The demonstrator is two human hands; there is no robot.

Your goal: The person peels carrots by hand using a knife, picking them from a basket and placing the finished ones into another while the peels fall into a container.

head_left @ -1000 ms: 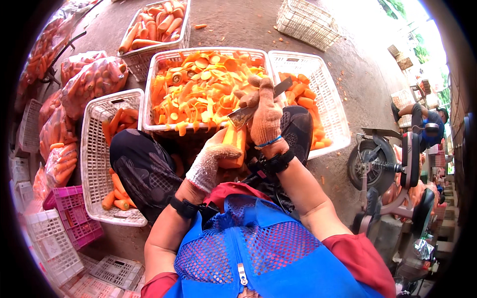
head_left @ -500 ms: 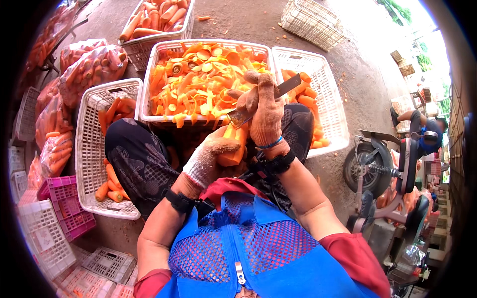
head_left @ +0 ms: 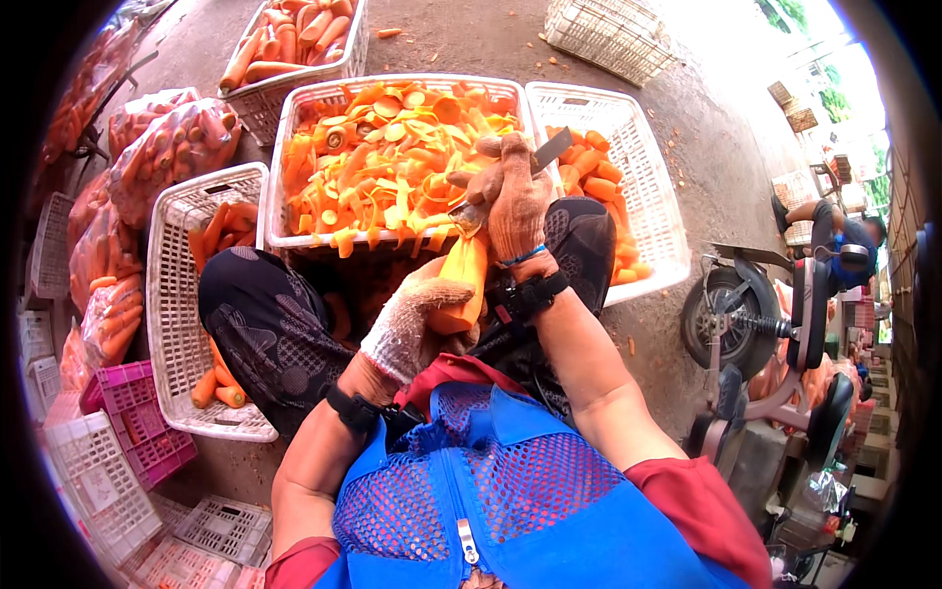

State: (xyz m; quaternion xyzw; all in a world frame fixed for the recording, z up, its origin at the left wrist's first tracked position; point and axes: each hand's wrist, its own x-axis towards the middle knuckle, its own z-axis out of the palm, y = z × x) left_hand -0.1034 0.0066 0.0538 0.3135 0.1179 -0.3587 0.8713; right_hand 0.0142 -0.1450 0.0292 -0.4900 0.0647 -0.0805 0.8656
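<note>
My gloved left hand (head_left: 420,312) is wrapped round the thick end of a peeled orange carrot (head_left: 465,273), held in front of my lap. In my gloved right hand (head_left: 514,204) is a flat metal peeler (head_left: 552,150), with one end sticking out past the fingers. Its other end lies against the carrot's far tip. Just beyond both hands stands a white crate (head_left: 278,191) heaped with carrot peelings (head_left: 383,167) and cut ends. Peeled carrots (head_left: 594,172) fill part of the white crate (head_left: 669,221) to the right.
Unpeeled carrots lie in a white crate (head_left: 162,314) by my left knee and another crate (head_left: 265,106) farther off. Bagged carrots (head_left: 172,152), a purple crate (head_left: 147,422) and stacked white crates stand left. At right are a wheeled vehicle (head_left: 731,319) and another person (head_left: 854,240).
The peeler has slid away from me along the carrot to its far tip, with my right hand. The view has shifted slightly.
</note>
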